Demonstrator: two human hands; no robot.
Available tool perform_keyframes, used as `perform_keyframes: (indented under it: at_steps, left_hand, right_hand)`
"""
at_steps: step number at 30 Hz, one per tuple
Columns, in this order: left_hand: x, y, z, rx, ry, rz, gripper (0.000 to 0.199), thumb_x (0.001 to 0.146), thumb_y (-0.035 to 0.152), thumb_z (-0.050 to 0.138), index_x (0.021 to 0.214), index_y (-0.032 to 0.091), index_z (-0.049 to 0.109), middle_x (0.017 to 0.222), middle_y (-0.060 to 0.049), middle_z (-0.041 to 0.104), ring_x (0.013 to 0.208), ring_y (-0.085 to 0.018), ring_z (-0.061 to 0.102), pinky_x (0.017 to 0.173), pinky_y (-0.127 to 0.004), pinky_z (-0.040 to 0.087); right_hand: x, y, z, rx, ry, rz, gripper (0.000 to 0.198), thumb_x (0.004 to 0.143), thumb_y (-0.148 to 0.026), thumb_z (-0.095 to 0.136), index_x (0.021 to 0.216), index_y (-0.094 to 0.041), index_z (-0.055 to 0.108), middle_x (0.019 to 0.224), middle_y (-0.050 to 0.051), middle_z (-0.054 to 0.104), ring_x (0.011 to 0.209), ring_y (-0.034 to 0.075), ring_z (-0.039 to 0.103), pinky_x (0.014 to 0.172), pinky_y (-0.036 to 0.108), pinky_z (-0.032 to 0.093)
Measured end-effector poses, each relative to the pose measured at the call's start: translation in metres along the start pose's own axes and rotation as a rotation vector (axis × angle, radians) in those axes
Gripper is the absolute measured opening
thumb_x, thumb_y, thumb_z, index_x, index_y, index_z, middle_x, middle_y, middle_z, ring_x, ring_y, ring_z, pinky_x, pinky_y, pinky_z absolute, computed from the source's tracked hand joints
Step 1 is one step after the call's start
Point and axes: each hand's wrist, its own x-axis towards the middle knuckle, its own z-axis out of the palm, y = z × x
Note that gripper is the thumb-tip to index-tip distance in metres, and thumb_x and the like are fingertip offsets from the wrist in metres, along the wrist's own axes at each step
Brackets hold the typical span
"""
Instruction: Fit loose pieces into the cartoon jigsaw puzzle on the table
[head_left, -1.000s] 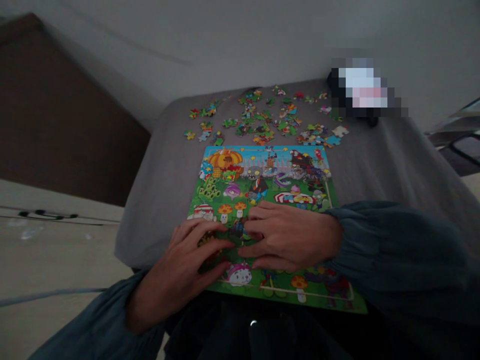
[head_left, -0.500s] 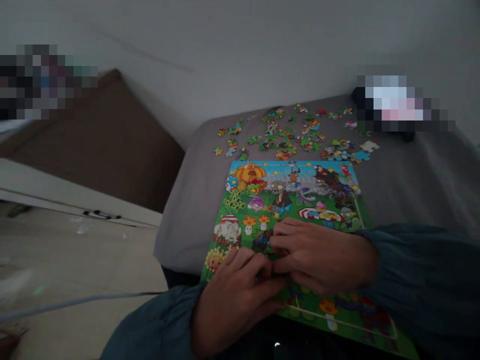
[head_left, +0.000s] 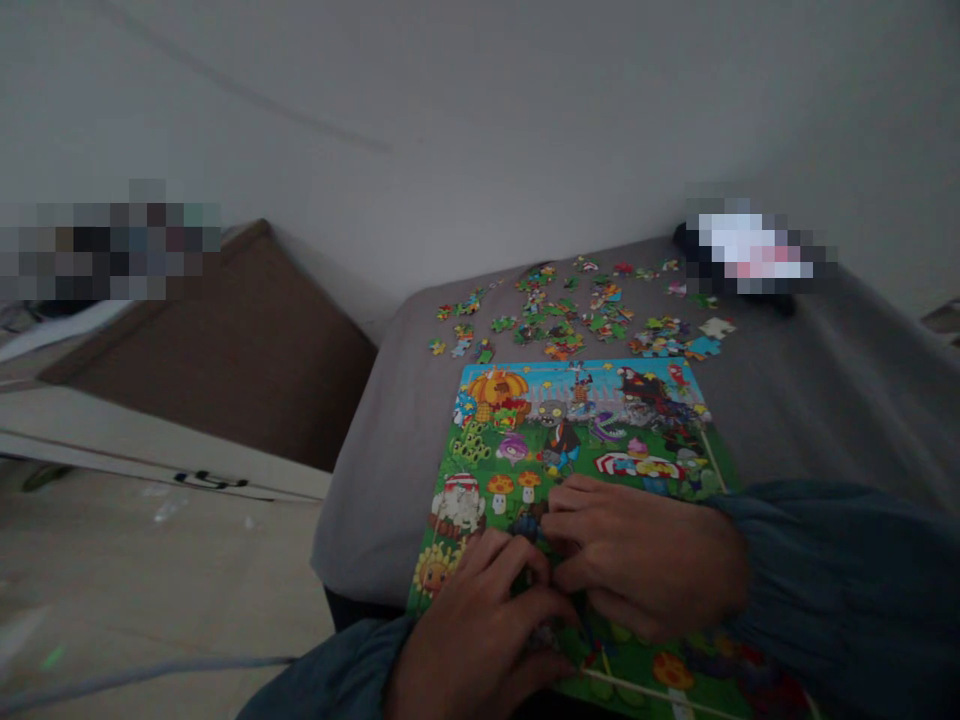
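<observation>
Across the grey cloth [head_left: 386, 460] in front of you lies the puzzle board [head_left: 577, 480], its picture mostly laid out, its near edge at your body. Your right hand [head_left: 645, 560] and left hand [head_left: 484, 620] meet over its lower middle, fingers bent and fingertips close together — whether they pinch a piece, I can't tell. You seem to be seating or adjusting a piece there; the next move likely calls for aligning it and pressing it flat. Beyond the far edge, loose pieces [head_left: 562, 347] lie scattered.
</observation>
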Motion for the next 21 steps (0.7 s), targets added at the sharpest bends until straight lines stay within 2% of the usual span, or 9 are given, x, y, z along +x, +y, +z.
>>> perform_keyframes:
  at_steps: [8,12,14,16,21]
  left_hand:
    - [-0.011,-0.002,0.004,0.037,0.161,0.120,0.029,0.078,0.029,0.079,0.103,0.027,0.064,0.108,0.003,0.065,0.103,-0.018,0.054,0.088,-0.029,0.047]
    - [-0.010,-0.003,0.006,0.012,0.202,0.168,0.013,0.089,0.031,0.068,0.099,0.025,0.064,0.100,0.005,0.068,0.096,-0.016,0.056,0.084,-0.026,0.046]
    - [-0.009,-0.003,0.006,-0.001,0.213,0.178,0.008,0.094,0.031,0.060,0.097,0.025,0.064,0.093,0.006,0.069,0.091,-0.015,0.056,0.080,-0.025,0.045]
    - [-0.009,-0.004,0.005,-0.004,0.212,0.191,0.012,0.098,0.031,0.054,0.097,0.026,0.065,0.090,0.006,0.069,0.088,-0.014,0.056,0.077,-0.024,0.045]
    - [-0.013,-0.013,0.000,0.000,0.201,0.197,0.013,0.098,0.030,0.054,0.098,0.027,0.067,0.094,0.005,0.070,0.089,-0.014,0.057,0.076,-0.024,0.047]
  right_hand:
    - [0.000,0.000,-0.002,-0.037,-0.005,-0.008,0.007,0.080,-0.022,0.061,0.083,-0.022,0.067,0.089,0.003,0.059,0.088,0.021,0.046,0.076,0.037,0.030]
    - [0.000,-0.001,-0.004,-0.065,-0.016,-0.013,0.015,0.080,-0.022,0.061,0.092,-0.023,0.068,0.089,0.004,0.059,0.086,0.021,0.046,0.075,0.037,0.030]
    - [0.000,-0.001,-0.004,-0.074,-0.019,-0.018,0.021,0.080,-0.023,0.061,0.099,-0.024,0.068,0.089,0.004,0.059,0.085,0.021,0.046,0.074,0.036,0.031]
    - [0.000,-0.001,-0.004,-0.082,-0.020,-0.018,0.025,0.080,-0.023,0.060,0.103,-0.025,0.068,0.090,0.004,0.059,0.086,0.021,0.047,0.073,0.036,0.031]
    - [0.000,-0.001,-0.004,-0.097,-0.007,-0.020,0.023,0.081,-0.023,0.058,0.102,-0.024,0.069,0.091,0.005,0.060,0.087,0.021,0.048,0.073,0.036,0.031]
